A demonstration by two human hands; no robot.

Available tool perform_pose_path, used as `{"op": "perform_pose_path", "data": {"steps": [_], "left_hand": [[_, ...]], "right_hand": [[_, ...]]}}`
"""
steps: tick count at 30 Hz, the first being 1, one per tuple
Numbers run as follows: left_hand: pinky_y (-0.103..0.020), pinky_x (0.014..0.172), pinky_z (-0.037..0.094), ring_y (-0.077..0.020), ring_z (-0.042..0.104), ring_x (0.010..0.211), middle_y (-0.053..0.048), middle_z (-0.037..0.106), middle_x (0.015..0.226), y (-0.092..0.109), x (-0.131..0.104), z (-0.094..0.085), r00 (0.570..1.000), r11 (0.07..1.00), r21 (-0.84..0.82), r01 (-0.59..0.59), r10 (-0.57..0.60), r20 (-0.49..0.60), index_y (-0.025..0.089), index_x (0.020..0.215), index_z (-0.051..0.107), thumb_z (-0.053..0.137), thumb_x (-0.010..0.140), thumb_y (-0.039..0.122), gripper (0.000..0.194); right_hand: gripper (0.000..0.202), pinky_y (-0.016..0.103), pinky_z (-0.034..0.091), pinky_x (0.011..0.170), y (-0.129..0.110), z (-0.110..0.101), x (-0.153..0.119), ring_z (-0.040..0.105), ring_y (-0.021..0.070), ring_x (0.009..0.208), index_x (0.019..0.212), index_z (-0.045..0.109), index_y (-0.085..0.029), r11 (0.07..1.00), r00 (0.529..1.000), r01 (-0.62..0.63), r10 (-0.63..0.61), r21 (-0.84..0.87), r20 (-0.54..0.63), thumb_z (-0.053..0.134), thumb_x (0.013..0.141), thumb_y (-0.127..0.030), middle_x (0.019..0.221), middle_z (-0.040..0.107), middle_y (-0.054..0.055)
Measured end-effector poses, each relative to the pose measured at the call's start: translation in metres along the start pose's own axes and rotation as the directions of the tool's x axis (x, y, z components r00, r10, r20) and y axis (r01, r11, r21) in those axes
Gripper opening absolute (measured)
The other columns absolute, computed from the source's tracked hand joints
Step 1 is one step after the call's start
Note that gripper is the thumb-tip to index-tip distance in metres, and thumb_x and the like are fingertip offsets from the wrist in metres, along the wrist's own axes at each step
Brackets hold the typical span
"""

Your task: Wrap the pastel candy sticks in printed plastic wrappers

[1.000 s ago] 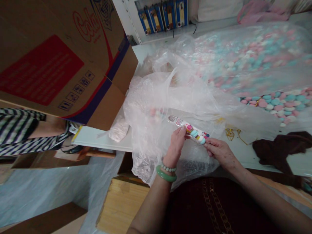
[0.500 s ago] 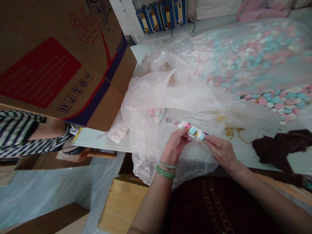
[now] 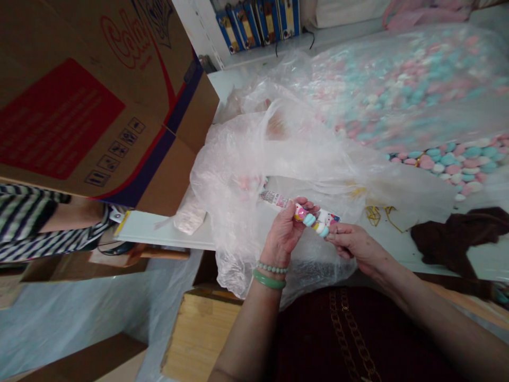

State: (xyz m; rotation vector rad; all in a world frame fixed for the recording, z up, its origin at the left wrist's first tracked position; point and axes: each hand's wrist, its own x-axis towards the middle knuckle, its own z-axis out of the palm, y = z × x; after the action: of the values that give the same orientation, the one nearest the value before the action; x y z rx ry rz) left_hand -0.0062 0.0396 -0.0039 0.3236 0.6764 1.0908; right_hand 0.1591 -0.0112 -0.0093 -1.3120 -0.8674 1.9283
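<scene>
One slim clear-plastic packet of pink, blue, white and yellow pieces (image 3: 309,219) is in two hands. One pale-green beaded bracelet (image 3: 272,268) and one smooth green bangle (image 3: 269,279) circle the left wrist. Four narrow blue boxes (image 3: 248,26) stand on the shelf behind; one crumpled dark-brown cloth (image 3: 457,241) lies to the right. The packet slants between the hands above the white translucent plastic sheeting (image 3: 238,212): the left hand (image 3: 287,225) grips its middle, the right hand (image 3: 350,241) pinches its lower right end.

Cardboard box (image 3: 95,101) partly beyond left edge
</scene>
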Motion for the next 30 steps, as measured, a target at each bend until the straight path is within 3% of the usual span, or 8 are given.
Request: {"op": "perform_pose_path", "data": {"steps": [9, 14, 17, 19, 21, 24, 27, 30], "left_hand": [[-0.037, 0.092, 0.045, -0.0153, 0.060, 0.076, -0.003, 0.060, 0.075, -0.007, -0.002, 0.006, 0.997, 0.999, 0.053, -0.006, 0.010, -0.081, 0.015, 0.077, 0.063, 0.066, 0.077, 0.043, 0.028], [-0.037, 0.085, 0.047, -0.0191, 0.063, 0.079, -0.004, 0.061, 0.077, -0.009, 0.001, 0.002, 0.997, 0.999, 0.037, 0.035, -0.032, -0.073, 0.015, 0.077, 0.060, 0.059, 0.080, 0.048, 0.033], [-0.037, 0.083, 0.047, -0.0195, 0.063, 0.078, -0.005, 0.061, 0.076, -0.011, 0.005, -0.001, 0.992, 0.999, 0.011, 0.033, -0.032, -0.121, 0.015, 0.076, 0.059, 0.057, 0.082, 0.048, 0.034], [-0.037, 0.084, 0.047, -0.0185, 0.062, 0.077, -0.005, 0.061, 0.075, -0.013, 0.007, -0.001, 0.991, 1.000, 0.011, 0.026, -0.024, -0.131, 0.015, 0.076, 0.058, 0.056, 0.083, 0.048, 0.033], [-0.037, 0.085, 0.047, -0.0182, 0.063, 0.076, -0.004, 0.060, 0.074, -0.014, 0.007, 0.000, 0.992, 1.000, 0.017, 0.015, -0.013, -0.124, 0.016, 0.076, 0.058, 0.058, 0.082, 0.048, 0.033], [-0.038, 0.082, 0.048, -0.0198, 0.064, 0.076, -0.004, 0.060, 0.073, -0.014, 0.006, 0.003, 0.992, 1.000, 0.023, 0.010, -0.007, -0.127, 0.016, 0.073, 0.057, 0.059, 0.079, 0.051, 0.035], [-0.036, 0.078, 0.048, -0.0203, 0.064, 0.076, -0.004, 0.061, 0.073, -0.011, 0.005, 0.005, 0.989, 0.999, 0.050, 0.019, -0.012, -0.145, 0.017, 0.071, 0.056, 0.058, 0.079, 0.053, 0.037], [-0.036, 0.079, 0.049, -0.0189, 0.064, 0.074, -0.004, 0.061, 0.073, -0.010, 0.003, 0.005, 0.990, 0.998, 0.060, 0.010, -0.001, -0.138, 0.016, 0.073, 0.058, 0.056, 0.080, 0.054, 0.038]], "right_hand": [[0.013, 0.017, 0.012, 0.034, 0.008, -0.006, 0.010, 0.009, 0.0039, 0.034, 0.075, 0.051, -0.017, 0.773, 0.841, -0.495, 0.311, 0.397, 0.444, 0.056, 0.081, -0.027, 0.046, 0.022, -0.013], [0.018, 0.020, 0.021, 0.039, 0.006, 0.005, 0.001, 0.030, 0.0078, 0.041, 0.067, 0.048, -0.019, 0.995, 0.999, -0.032, 0.035, -0.094, 0.027, 0.056, 0.078, -0.030, 0.050, 0.037, -0.007], [0.016, 0.023, 0.032, 0.053, 0.003, 0.004, -0.007, 0.048, 0.0130, 0.062, 0.067, 0.053, -0.019, 0.681, 0.926, 0.244, -0.374, -0.690, -0.043, 0.053, 0.081, -0.027, 0.067, 0.054, 0.000], [0.018, 0.025, 0.033, 0.060, 0.003, 0.003, -0.011, 0.051, 0.0150, 0.071, 0.072, 0.059, -0.019, 0.413, 0.838, 0.286, -0.545, -0.865, 0.017, 0.048, 0.085, -0.024, 0.077, 0.057, 0.004], [0.023, 0.026, 0.033, 0.061, 0.004, 0.003, -0.012, 0.051, 0.0155, 0.072, 0.071, 0.059, -0.019, 0.348, 0.799, 0.284, -0.601, -0.894, 0.020, 0.044, 0.087, -0.025, 0.076, 0.057, 0.004], [0.025, 0.025, 0.030, 0.054, 0.004, 0.010, -0.005, 0.046, 0.0135, 0.061, 0.062, 0.052, -0.019, 0.647, 0.881, 0.283, -0.466, -0.708, -0.075, 0.048, 0.084, -0.029, 0.062, 0.049, 0.000], [0.023, 0.022, 0.020, 0.043, 0.003, 0.016, 0.007, 0.030, 0.0079, 0.044, 0.061, 0.046, -0.019, 0.990, 0.997, 0.069, -0.072, -0.125, -0.022, 0.058, 0.076, -0.031, 0.050, 0.037, -0.006], [0.016, 0.018, 0.014, 0.038, 0.003, 0.017, 0.015, 0.018, 0.0038, 0.037, 0.067, 0.049, -0.016, 0.894, 0.930, -0.288, 0.176, 0.344, 0.322, 0.062, 0.073, -0.024, 0.047, 0.031, -0.010]]}}
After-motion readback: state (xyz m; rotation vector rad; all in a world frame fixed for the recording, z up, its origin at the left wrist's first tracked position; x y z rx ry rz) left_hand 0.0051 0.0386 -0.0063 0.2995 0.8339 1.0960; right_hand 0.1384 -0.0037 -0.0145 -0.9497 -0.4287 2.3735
